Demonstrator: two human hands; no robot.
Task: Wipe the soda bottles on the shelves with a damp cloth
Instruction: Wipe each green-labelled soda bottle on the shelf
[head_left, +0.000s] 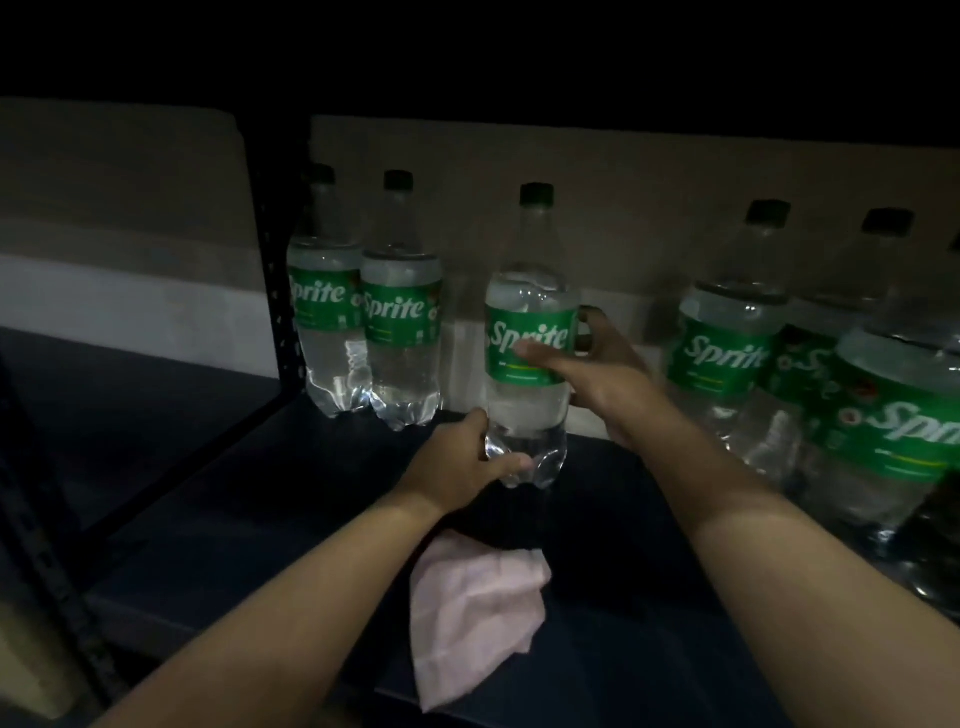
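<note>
Left of the grip, two Sprite bottles (363, 306) stand upright against the shelf's dark post (270, 249). Next, the left hand (462, 467) curls round the base of the held bottle (530, 338), which is upright; the right hand (597, 379) wraps its green label. Below both hands, a pink cloth (478, 608) lies on the shelf (260, 519). Right of the grip, more bottles (727, 338) crowd together.

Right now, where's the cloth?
In the head view, the pink cloth lies low centre on the front edge of the dark shelf, between the forearms, just in front of the Sprite bottle both hands hold.
</note>
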